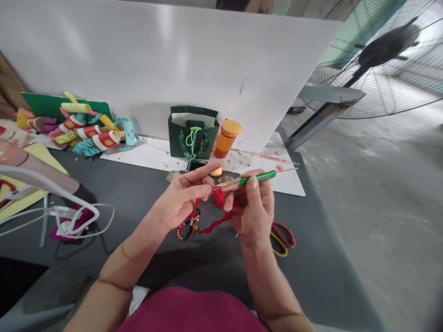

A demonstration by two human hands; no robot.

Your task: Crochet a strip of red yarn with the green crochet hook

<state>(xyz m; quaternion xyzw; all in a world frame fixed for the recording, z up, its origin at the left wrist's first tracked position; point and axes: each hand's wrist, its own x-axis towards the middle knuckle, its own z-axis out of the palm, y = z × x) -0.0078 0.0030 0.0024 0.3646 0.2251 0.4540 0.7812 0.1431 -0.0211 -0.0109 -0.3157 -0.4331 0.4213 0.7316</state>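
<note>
My right hand (254, 207) is closed around a crochet hook with a green handle (258, 176), its metal end sticking out to the right. My left hand (182, 196) pinches a small piece of red crochet work (218, 197) between thumb and fingers, with the index finger stretched out. A strand of red yarn (214, 225) hangs from the work down to the dark table (138, 184). Under my hands lies a beaded bracelet (187, 228) with red and black beads.
Behind my hands stand a green paper bag (193, 131) and an orange jar (226, 137) on a white sheet. Colourful paper crafts (86, 131) lie at the back left. White cables (69, 221) are at the left, red and yellow loops (282, 237) at the right, a floor fan (384, 60) beyond.
</note>
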